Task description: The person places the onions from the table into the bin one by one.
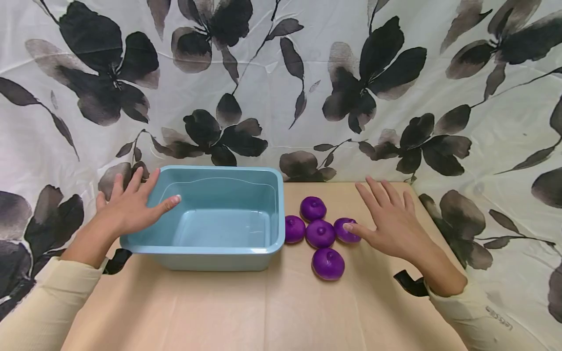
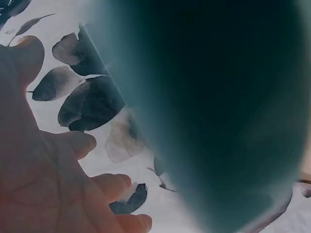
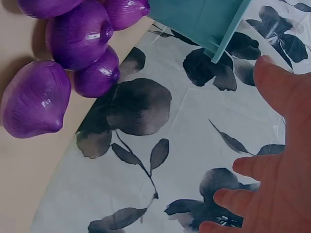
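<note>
A light blue plastic tub (image 1: 202, 250) stands on the table, its inside bare. My left hand (image 1: 131, 207) is over the tub's left end, fingers spread and thumb reaching across the rim. In the left wrist view the tub's dark side (image 2: 218, 97) looms beside my spread fingers. Several shiny purple onions sit in a cluster right of the tub, with one onion (image 1: 320, 234) in the middle and another (image 1: 328, 264) nearest me. My right hand (image 1: 391, 224) hovers at the cluster's right, fingers straight and apart; its thumb overlaps the rightmost onion (image 1: 344, 233) in the head view.
The pale wooden table (image 1: 210, 312) ends at a white cloth (image 1: 290, 87) with dark flower prints, hanging behind and at both sides. Black straps (image 1: 411, 283) show near both wrists.
</note>
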A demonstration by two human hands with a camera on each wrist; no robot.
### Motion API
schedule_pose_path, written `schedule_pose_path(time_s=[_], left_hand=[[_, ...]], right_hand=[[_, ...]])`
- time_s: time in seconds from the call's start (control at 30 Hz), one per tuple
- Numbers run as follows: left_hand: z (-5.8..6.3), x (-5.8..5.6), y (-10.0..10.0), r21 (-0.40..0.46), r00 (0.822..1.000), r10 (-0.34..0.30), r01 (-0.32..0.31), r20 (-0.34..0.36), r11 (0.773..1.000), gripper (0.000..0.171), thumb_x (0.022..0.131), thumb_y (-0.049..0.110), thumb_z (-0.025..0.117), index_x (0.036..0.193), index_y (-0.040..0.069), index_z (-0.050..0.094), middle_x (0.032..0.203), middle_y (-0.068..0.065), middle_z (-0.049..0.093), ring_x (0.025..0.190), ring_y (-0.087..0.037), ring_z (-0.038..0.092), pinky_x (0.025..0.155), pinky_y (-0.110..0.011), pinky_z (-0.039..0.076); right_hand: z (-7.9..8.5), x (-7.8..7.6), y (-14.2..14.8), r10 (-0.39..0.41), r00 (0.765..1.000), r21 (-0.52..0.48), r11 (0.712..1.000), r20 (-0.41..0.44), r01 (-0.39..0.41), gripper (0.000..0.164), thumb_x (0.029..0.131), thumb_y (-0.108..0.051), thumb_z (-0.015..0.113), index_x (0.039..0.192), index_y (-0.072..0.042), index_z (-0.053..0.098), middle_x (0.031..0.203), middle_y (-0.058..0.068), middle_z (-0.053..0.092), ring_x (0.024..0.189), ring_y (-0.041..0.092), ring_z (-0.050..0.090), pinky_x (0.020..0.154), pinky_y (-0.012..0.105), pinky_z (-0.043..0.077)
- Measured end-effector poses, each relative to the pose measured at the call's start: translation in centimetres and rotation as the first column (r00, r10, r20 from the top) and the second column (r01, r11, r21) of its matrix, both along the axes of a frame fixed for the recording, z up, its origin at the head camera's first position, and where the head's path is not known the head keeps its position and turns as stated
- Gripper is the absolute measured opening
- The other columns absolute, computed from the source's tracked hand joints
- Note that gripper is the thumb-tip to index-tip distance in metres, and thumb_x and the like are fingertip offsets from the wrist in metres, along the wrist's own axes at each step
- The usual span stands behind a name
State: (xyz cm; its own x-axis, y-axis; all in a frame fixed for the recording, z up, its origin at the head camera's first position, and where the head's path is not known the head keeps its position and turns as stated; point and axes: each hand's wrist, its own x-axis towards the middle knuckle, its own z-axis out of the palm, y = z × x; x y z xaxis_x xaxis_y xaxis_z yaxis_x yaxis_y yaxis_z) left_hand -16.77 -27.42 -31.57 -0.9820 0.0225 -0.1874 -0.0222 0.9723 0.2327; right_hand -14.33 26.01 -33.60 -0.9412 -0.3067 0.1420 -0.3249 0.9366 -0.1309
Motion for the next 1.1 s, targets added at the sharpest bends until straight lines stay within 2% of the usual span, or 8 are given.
schedule_pose_path(time_s=[0.27,0.7,0.97,1.1], left_hand=[[-0.5,-0.4,-0.3,0.012,1.000,-0.009,0.008,0.018,1.000,0.106,0.095,0.084,0.033,0.167,0.019,-0.009,0.170,-0.030,-0.009,0.149,-0.068,-0.016,0.106,-0.090,-0.005],[-0.7,-0.4,-1.1,0.049,0.999,-0.015,0.013,0.041,0.999,0.107,0.096,0.082,0.035,0.166,0.015,-0.010,0.169,-0.032,-0.011,0.148,-0.070,-0.015,0.105,-0.091,-0.003],[-0.9,-0.6,-1.2,0.071,0.999,-0.030,0.028,0.028,0.997,0.106,0.100,0.075,0.038,0.165,0.007,-0.011,0.168,-0.036,-0.009,0.147,-0.071,-0.010,0.106,-0.091,0.002],[-1.0,-0.6,-1.4,0.130,0.998,-0.064,0.062,0.013,0.990,0.105,0.103,0.068,0.043,0.163,-0.001,-0.009,0.166,-0.041,-0.007,0.146,-0.073,-0.008,0.110,-0.088,0.004]], right_hand=[[-0.6,0.1,0.4,-0.015,0.999,-0.011,1.000,0.038,0.016,0.099,0.092,-0.061,0.068,0.167,-0.015,0.022,0.173,0.020,0.018,0.156,0.051,0.014,0.115,0.082,0.002],[-1.3,0.4,0.7,-0.025,0.999,-0.009,1.000,0.038,0.025,0.099,0.091,-0.063,0.069,0.165,-0.014,0.025,0.172,0.020,0.020,0.155,0.052,0.015,0.114,0.083,0.004],[-1.6,0.2,0.6,-0.024,0.999,-0.013,1.000,0.043,0.025,0.098,0.092,-0.063,0.069,0.165,-0.014,0.026,0.171,0.021,0.022,0.155,0.052,0.016,0.114,0.082,0.005],[-1.8,0.2,0.7,-0.027,0.999,-0.010,1.000,0.047,0.027,0.097,0.092,-0.062,0.069,0.164,-0.013,0.027,0.171,0.021,0.022,0.154,0.053,0.017,0.114,0.082,0.005]])
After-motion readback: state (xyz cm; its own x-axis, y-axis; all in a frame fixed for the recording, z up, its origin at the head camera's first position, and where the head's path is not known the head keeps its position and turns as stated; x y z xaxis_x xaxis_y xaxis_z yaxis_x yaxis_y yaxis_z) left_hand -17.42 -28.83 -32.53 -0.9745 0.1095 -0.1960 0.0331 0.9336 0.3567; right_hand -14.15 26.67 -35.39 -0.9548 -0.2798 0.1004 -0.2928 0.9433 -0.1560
